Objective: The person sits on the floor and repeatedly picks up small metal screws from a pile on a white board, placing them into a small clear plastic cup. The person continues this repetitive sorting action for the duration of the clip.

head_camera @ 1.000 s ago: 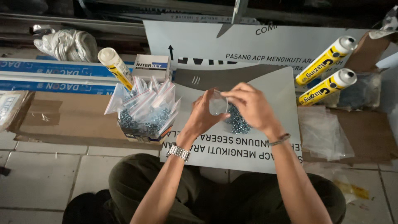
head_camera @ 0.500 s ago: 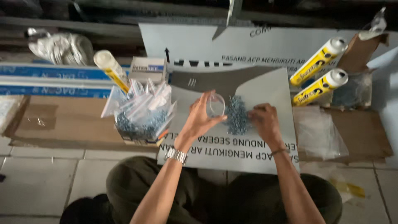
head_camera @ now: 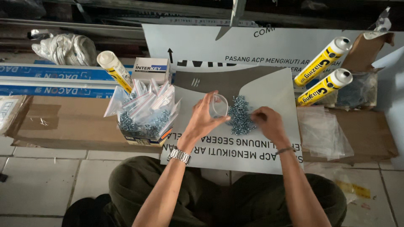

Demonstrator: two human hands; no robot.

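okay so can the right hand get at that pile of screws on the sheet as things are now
Probably yes. The right hand rests on the panel at the pile of screws, its fingertips at the pile's edge with nothing between. The left hand holds a small clear bag on the pile's other side.

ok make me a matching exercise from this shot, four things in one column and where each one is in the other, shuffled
Things:
1. small clear bag
2. pile of screws
3. box of filled bags
4. empty clear bags

Places:
A. on the cardboard at the far right
B. held open in the left hand
C. on the grey sheet, under the right hand fingertips
D. left of the sheet, beside a yellow tube

Pairs: 1-B, 2-C, 3-D, 4-A
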